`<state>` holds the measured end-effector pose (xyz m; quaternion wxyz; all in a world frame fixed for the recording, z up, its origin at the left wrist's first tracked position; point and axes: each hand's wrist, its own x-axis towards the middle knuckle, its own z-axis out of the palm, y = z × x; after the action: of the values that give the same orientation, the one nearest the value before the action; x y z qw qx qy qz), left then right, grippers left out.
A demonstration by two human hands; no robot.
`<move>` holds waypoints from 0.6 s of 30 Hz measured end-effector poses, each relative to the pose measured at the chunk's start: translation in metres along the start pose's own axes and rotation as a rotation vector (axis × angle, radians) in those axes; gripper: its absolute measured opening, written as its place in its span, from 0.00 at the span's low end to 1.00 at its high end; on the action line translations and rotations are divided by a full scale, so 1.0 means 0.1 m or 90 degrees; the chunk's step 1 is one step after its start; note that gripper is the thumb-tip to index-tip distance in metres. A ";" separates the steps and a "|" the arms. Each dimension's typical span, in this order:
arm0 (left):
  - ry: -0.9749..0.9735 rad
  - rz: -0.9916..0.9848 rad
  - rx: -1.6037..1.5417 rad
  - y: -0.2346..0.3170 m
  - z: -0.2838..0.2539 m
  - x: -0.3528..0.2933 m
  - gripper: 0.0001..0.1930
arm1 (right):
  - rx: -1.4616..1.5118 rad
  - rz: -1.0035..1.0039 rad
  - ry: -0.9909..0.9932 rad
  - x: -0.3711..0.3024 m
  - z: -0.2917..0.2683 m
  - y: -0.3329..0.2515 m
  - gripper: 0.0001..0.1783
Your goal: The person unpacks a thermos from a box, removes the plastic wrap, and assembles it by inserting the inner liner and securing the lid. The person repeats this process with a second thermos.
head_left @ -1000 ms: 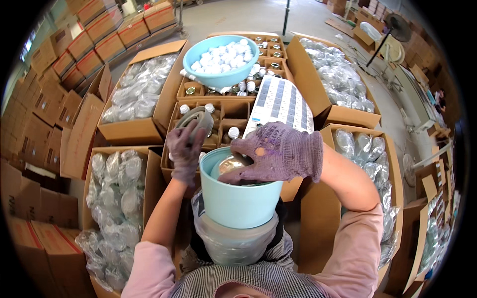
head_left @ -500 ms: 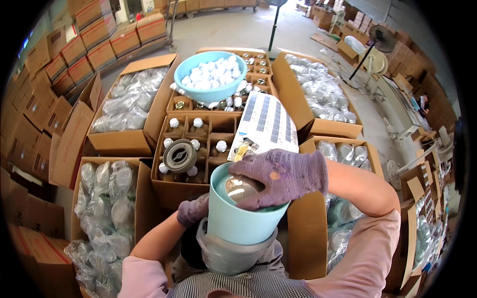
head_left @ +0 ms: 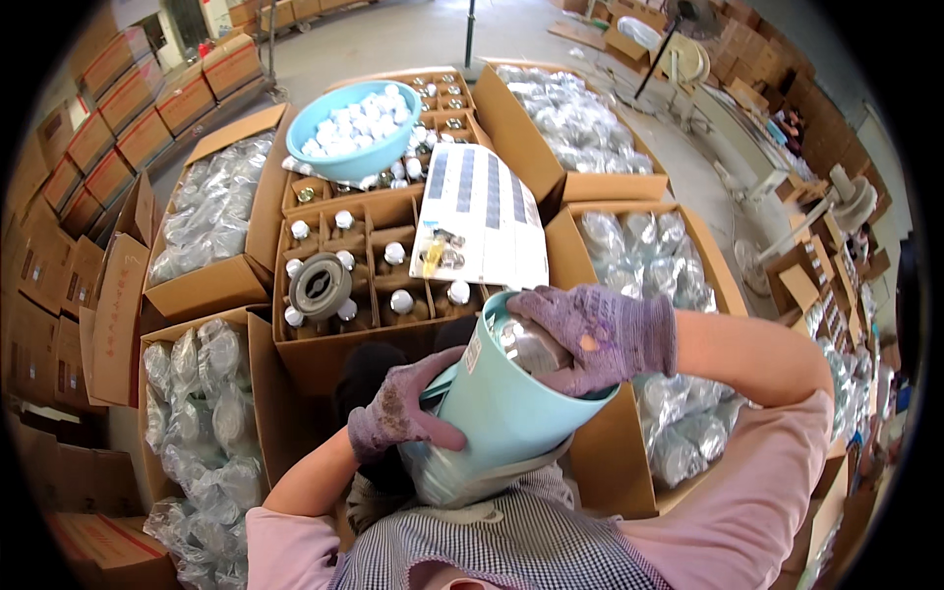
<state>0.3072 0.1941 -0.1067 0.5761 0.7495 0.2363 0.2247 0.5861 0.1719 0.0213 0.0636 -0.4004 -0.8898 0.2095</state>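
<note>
Against my lap stands a light blue jug body [head_left: 511,408], tilted, with clear plastic wrap around its lower part. My gloved left hand [head_left: 405,405] is closed around its handle on the left side. Reaching into the wide open top, my gloved right hand [head_left: 600,334] grips a silvery rounded piece [head_left: 529,344] inside the rim. Much of that piece is hidden by the fingers and the jug wall. Ahead of the jug, a divided carton [head_left: 379,339] holds several items with white caps, and a grey ring-shaped part [head_left: 321,285] rests on top of them.
A blue basin [head_left: 344,162] of white caps sits on the cartons ahead. A printed sheet [head_left: 492,221] lies beside it with small metal parts [head_left: 442,253]. Open cartons of plastic-wrapped items stand at left [head_left: 258,393] and right [head_left: 590,433]. Stacked boxes [head_left: 128,98] line the far left.
The jug has tilted and shifted right in the view. My left hand, mostly behind it before, now shows around the handle. My right hand stays on the silvery piece. The whole view has shifted.
</note>
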 end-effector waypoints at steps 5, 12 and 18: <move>0.095 -0.036 -0.013 0.19 0.30 -0.07 0.51 | -0.067 0.072 -0.056 -0.07 0.24 0.17 0.31; 0.094 -0.046 -0.007 0.19 0.32 -0.05 0.49 | -0.074 0.091 -0.024 -0.13 0.28 0.20 0.27; 0.031 -0.033 -0.126 -0.12 0.23 -0.14 0.47 | -0.034 0.123 -0.104 -0.07 0.18 0.08 0.31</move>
<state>0.3092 0.1706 -0.1246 0.6473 0.6767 0.2458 0.2502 0.5912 0.1660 0.0016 -0.0402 -0.4678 -0.8545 0.2225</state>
